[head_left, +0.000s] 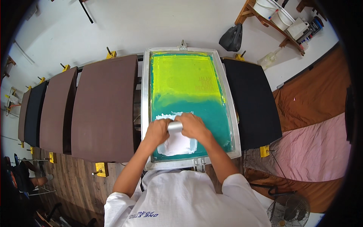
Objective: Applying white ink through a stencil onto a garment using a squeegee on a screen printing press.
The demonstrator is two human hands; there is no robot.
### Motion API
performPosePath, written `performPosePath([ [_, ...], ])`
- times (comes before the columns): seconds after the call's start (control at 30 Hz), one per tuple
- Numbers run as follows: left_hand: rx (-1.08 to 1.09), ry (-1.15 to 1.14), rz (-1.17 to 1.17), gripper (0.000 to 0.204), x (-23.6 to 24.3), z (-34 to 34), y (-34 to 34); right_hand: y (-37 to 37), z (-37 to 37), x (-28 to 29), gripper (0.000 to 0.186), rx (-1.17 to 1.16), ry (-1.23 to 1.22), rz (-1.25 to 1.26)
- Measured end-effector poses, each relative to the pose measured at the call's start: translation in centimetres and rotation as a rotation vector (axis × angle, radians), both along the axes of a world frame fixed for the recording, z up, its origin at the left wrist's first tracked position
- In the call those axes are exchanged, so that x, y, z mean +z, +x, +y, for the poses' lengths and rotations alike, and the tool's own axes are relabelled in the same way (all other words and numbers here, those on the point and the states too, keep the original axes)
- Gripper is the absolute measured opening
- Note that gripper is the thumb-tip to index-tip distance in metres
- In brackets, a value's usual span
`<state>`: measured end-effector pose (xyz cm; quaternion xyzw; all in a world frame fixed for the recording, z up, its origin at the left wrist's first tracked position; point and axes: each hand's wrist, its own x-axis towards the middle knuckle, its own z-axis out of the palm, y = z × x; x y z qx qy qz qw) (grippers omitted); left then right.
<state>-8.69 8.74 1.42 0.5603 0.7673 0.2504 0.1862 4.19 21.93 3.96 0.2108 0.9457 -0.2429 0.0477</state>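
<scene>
Both hands, the left hand (158, 132) and the right hand (192, 125), are curled closed around a short silver metal bar (175, 127), one at either end. It lies over the lower part of a rectangular silver metal-framed screen (145, 106), whose mesh is yellow-green above and teal below. Flat brown panels (104, 108) stand in a row to the left, with a flat black panel (251, 104) just right of the screen. Behind runs a white wall (170, 22); below is a brown wood-plank floor (81, 185). Two round white plastic buckets (283, 19) sit on a brown wooden shelf (245, 13); their contents cannot be made out. A black plastic bag (231, 38) hangs nearby, its inside hidden. Pale, whitish paste (179, 146) lies within the frame near the bar.
</scene>
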Motion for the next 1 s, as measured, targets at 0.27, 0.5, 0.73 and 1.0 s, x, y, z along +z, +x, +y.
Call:
performPosePath([
  [0.27,0.013,-0.028,0.047,0.043,-0.4,-0.2,1.3,0.7,-0.4,-2.1,0.039,-0.054,0.007,0.052],
  [0.5,0.030,0.002,-0.045,0.047,-0.8,-3.5,4.3,4.0,-3.8,-1.6,0.043,-0.073,-0.066,0.058],
  [0.73,0.026,-0.064,-0.109,0.048,0.5,-6.3,7.0,7.0,-7.0,-0.9,0.039,-0.106,-0.107,0.059],
  [1.0,-0.118,-0.389,-0.175,0.048,2.9,-4.4,4.8,5.7,-4.6,2.1,0.034,-0.036,-0.256,-0.196],
])
